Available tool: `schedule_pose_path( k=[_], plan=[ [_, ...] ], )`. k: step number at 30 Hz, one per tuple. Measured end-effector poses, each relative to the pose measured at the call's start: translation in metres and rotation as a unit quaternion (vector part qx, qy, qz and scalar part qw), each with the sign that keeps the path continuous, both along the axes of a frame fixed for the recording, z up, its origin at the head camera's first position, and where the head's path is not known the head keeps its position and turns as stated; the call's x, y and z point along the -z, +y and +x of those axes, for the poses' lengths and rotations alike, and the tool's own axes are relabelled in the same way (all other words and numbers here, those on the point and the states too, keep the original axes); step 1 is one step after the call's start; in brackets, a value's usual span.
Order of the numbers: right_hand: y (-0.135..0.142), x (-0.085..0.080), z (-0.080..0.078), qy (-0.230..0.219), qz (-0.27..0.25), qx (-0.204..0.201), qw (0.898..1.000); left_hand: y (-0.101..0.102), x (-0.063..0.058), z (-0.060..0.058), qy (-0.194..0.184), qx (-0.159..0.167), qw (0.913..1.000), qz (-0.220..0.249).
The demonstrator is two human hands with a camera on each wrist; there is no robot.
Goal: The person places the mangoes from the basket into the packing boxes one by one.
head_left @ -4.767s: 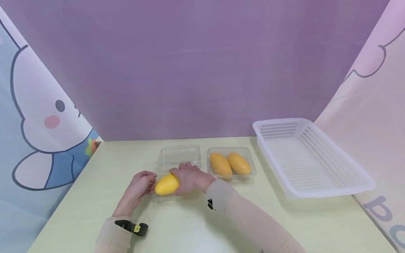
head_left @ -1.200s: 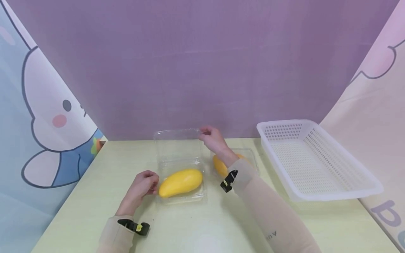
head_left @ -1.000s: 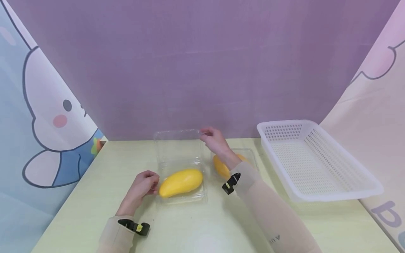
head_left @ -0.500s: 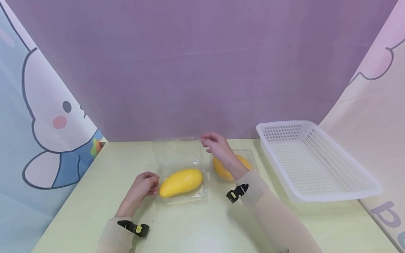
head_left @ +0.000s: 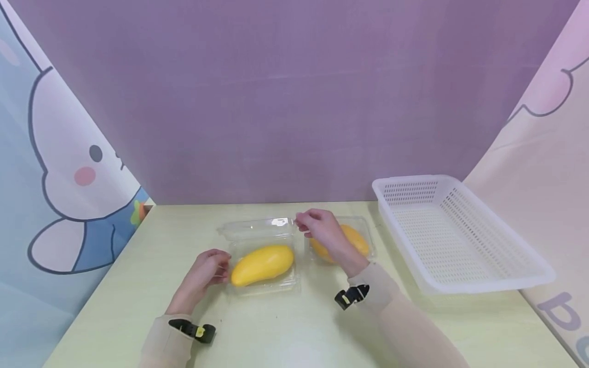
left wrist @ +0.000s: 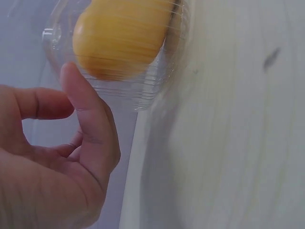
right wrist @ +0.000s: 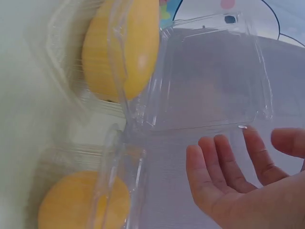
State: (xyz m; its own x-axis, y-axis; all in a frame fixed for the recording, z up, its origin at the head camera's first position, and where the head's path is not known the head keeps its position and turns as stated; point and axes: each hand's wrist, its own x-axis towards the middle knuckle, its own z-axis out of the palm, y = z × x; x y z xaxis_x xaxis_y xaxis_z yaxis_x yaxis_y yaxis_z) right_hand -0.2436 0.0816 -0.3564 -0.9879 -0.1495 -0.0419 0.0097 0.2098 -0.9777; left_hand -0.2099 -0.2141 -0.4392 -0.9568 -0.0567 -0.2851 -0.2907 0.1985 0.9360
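A yellow mango (head_left: 262, 265) lies in a clear plastic clamshell box (head_left: 276, 291) on the table. The box's hinged lid (head_left: 257, 230) is raised at the far side. My left hand (head_left: 202, 276) is at the box's left side, fingers loosely bent; in the left wrist view a fingertip (left wrist: 70, 71) meets the box edge. My right hand (head_left: 322, 230) is at the lid's right edge. In the right wrist view its fingers are extended, one fingertip (right wrist: 250, 133) at the lid's rim, thumb apart. Behind that hand, a second clear box (head_left: 352, 219) contains orange-yellow mangoes (head_left: 356, 239), partly hidden.
On the right stands a white perforated plastic basket (head_left: 437, 240). A purple backdrop (head_left: 294, 102) rises behind the pale table (head_left: 276, 337), with printed cartoon cloths at both sides.
The yellow mango went from the right hand into the box. The right hand then raised the lid, and hand and lid edge have since come down toward the person. The left hand stayed nearly still.
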Motion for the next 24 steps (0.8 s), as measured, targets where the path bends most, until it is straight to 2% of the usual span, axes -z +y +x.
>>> schedule_pose_path(
  k=[6,9,17,24],
  plan=[
    [0.002,0.011,0.007,0.004,0.024,-0.004,1.0,-0.002,-0.005,0.0,-0.02,-0.01,0.9974,0.068],
    [0.003,0.017,0.011,0.006,0.029,-0.002,1.0,-0.002,-0.007,0.001,-0.025,-0.012,0.9958,0.087],
    [0.004,0.031,0.021,0.0,0.034,-0.006,0.999,-0.003,-0.008,0.002,-0.02,-0.004,0.9978,0.063],
    [0.005,0.041,0.034,-0.018,0.069,-0.002,0.997,-0.004,-0.006,0.002,-0.021,0.006,0.9982,0.055]
  ],
)
